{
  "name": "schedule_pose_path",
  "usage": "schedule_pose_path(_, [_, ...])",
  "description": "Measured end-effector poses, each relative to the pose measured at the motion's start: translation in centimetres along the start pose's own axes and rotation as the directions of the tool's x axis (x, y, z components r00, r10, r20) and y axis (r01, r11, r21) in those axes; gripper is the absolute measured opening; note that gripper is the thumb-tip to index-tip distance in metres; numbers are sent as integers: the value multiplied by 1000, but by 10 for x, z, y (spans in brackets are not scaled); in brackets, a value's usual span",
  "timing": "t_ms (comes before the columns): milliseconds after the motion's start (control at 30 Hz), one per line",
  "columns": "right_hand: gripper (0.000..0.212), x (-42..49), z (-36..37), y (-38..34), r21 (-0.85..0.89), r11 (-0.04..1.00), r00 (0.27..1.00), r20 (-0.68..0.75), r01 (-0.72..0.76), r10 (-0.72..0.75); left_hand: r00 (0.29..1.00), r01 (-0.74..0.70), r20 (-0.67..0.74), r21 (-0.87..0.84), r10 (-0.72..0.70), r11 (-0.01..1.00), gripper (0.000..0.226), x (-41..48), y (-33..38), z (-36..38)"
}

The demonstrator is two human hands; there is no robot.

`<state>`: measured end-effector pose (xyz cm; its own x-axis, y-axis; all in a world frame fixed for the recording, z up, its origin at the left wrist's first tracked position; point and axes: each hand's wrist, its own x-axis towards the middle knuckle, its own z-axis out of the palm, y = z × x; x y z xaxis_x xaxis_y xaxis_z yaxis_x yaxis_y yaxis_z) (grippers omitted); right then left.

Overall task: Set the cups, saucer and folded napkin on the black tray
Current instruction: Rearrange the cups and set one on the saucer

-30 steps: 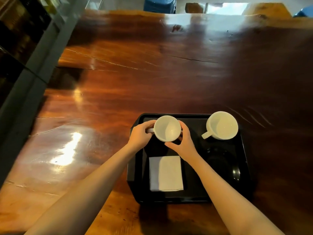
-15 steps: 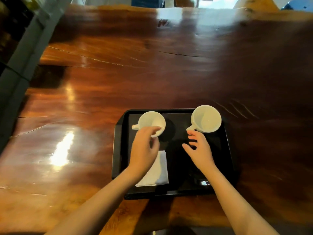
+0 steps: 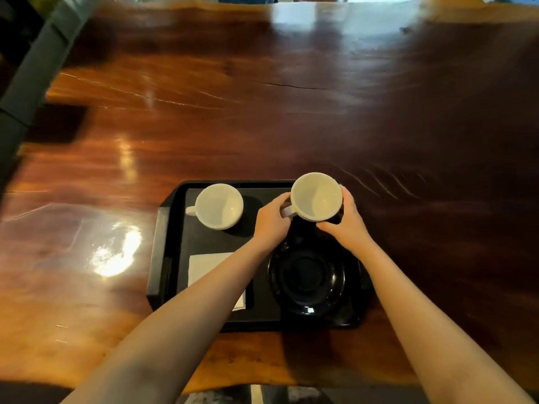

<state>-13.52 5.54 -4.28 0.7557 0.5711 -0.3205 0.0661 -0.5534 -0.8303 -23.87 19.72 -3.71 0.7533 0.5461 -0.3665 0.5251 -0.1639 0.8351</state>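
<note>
A black tray (image 3: pixel 166 246) lies on the wooden table near its front edge. At the tray's back left stands a white cup (image 3: pixel 219 206), untouched, handle pointing left. A second white cup (image 3: pixel 316 196) is at the tray's back right, held between both hands: my left hand (image 3: pixel 271 223) at its handle, my right hand (image 3: pixel 345 225) on its right side. I cannot tell if it rests on the tray. A black saucer (image 3: pixel 306 279) sits at the tray's front right. The folded white napkin (image 3: pixel 204 265) lies at the front left, partly under my left forearm.
The glossy dark wooden table (image 3: pixel 262 112) stretches far beyond the tray. A grey ledge (image 3: pixel 32 68) runs along the table's left side. The table's front edge (image 3: pixel 250 377) lies just behind the tray, close to my body.
Both hands left the left cup and moved right. They now clasp the right cup, which half a second ago stood free with only my right hand near it.
</note>
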Motion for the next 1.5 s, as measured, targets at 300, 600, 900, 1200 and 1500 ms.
schedule_pose_path(300, [88, -1, 6, 10, 115, 993, 998, 40, 35, -40, 997, 44, -67, 134, -36, 990, 48, 17, 2, -13])
schedule_pose_path(600, [79, -10, 19, 0, 118, 993, 1000, -3, 16, -15, 980, 129, -154, -4, -128, 992, 55, 4, -2, -20])
schedule_pose_path(900, [25, -47, -1, 5, -486, 871, 979, 136, -67, 151, 971, 230, -5, 288, -239, 930, 42, -76, -39, -2])
schedule_pose_path(1200, [24, -42, 3, 4, -454, 874, 974, 47, -176, 220, 961, 267, 0, 252, -276, 930, 43, -70, -37, -6])
schedule_pose_path(1500, [52, -70, 11, -1, -569, 820, 998, 9, 55, -61, 949, 28, -300, 398, 101, 917, 39, -121, -62, -43])
